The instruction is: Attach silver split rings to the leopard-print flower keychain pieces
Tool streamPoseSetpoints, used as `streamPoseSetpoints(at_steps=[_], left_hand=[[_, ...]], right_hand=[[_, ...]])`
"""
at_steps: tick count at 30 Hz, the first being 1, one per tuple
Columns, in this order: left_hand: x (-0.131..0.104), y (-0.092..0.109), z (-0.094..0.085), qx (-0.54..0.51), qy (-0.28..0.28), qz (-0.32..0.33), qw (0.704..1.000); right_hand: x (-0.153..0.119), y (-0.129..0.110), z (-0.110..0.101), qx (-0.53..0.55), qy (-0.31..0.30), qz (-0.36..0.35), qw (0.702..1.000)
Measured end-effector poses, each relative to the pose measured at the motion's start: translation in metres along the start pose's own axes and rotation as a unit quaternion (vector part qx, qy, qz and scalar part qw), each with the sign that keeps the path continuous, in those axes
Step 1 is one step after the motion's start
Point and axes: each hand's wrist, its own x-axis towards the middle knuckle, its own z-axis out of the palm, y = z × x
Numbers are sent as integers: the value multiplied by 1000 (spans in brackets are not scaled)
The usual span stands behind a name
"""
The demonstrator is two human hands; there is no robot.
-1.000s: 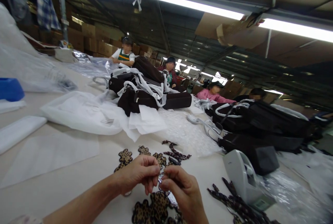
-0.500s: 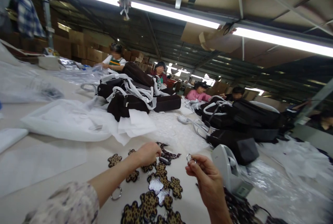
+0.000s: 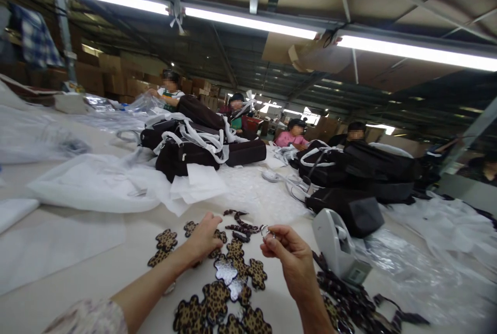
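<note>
My right hand (image 3: 293, 253) pinches a shiny metal split ring (image 3: 265, 232) between thumb and fingertips, above the table. To its left, my left hand (image 3: 205, 236) reaches low over the leopard-print pieces, thumb and fingers apart, with nothing visible between them. Several flat, bear-shaped leopard-print pieces (image 3: 215, 298) with dark edges lie in a loose heap below and between my hands. Two of them show a silvery face (image 3: 225, 269). Just beyond my fingers are dark patterned straps (image 3: 243, 228). Another ring is partly hidden by my left forearm.
A white device (image 3: 333, 241) stands right of my right hand, with more patterned straps (image 3: 349, 300) beside it. Black bags with white-wrapped handles (image 3: 190, 153) are piled ahead, and more black bags (image 3: 345, 209) lie to the right. White foam sheets (image 3: 97, 184) cover the left; several people work beyond.
My left hand has drawn back left from the dark straps to the leopard-print pieces, its fingers spreading. My right hand has shifted slightly left, still holding the ring. The view has turned slightly.
</note>
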Motion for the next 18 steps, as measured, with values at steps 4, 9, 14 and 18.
streamPoseSetpoints(at_steps=[4,9,14,18], left_hand=[[-11,-18,-1,-85,0,11,996],[-23,-30,-5,-144,3,14,989],[-27,-21,-16,-192,-41,4,981],[-31,-12,-24,-335,-95,-19,937]], right_hand=[[-2,3,8,9,-26,23,999],[-4,10,14,10,-49,41,998],[-4,15,15,-4,-63,65,996],[-6,16,21,-13,-69,72,995]])
